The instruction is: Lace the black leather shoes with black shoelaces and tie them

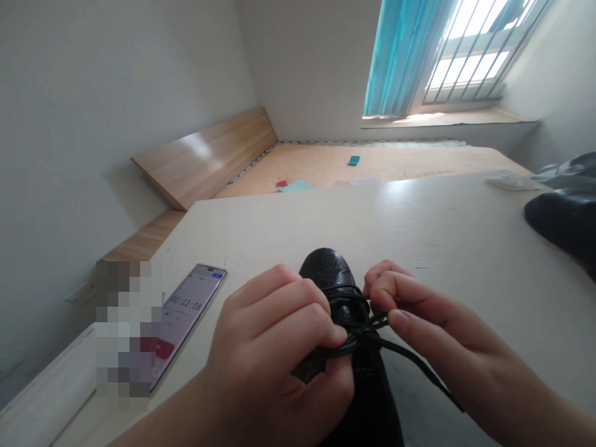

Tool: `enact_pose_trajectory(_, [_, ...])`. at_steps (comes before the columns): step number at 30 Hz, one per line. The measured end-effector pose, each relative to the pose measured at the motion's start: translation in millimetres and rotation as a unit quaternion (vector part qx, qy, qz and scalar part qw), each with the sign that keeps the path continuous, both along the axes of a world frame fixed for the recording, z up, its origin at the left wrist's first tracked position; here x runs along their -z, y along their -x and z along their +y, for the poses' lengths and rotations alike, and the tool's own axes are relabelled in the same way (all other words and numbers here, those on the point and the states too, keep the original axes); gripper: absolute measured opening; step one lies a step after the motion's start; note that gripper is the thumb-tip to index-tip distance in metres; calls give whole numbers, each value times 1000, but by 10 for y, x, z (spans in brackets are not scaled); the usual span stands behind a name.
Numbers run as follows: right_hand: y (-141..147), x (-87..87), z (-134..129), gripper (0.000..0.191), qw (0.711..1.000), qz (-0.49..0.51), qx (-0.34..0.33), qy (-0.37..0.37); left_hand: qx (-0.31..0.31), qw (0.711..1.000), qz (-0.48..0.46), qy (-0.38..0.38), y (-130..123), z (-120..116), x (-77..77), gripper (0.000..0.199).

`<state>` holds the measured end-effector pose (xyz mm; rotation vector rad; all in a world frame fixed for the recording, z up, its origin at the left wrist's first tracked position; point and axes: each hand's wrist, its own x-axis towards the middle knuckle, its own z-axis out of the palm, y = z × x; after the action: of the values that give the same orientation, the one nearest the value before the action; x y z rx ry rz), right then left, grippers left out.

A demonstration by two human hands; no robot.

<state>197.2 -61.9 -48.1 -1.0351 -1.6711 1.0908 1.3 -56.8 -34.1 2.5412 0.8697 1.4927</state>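
A black leather shoe stands on the white table, its toe pointing away from me. Black shoelaces cross over its front and meet in a knot with loops. My left hand covers the shoe's left side, its thumb and fingers pinched on a lace. On the right, my right hand pinches a lace loop between thumb and forefinger, close to the knot. One loose lace end hangs down to the right beneath that hand. Much of the shoe's left side is hidden behind my left hand.
A phone showing a timer lies left on the white table. Another black shoe rests at the right edge, near a clear plastic packet. Behind are a bed board, a wooden headboard and a blue curtain.
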Motion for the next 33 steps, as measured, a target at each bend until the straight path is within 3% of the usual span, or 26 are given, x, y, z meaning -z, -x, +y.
enact_pose_trajectory(7, [5, 2, -5, 17, 998, -9, -48, 47, 56, 996, -10, 67, 12, 5, 20, 12])
enact_pose_trajectory(12, [31, -2, -15, 9, 999, -9, -32, 4, 65, 996, 0, 63, -2, -14, 34, 12])
enact_pose_trajectory(19, [60, -14, -10, 23, 999, -7, -33, -17, 72, 996, 19, 54, -3, -3, 24, 13])
enact_pose_trajectory(26, [53, -32, -6, 17, 998, -39, -41, -32, 72, 996, 22, 54, 20, -15, 32, 14])
enact_pose_trajectory(33, [68, -60, -21, 25, 997, -48, -34, -39, 75, 996, 21, 52, 5, 4, 28, 17])
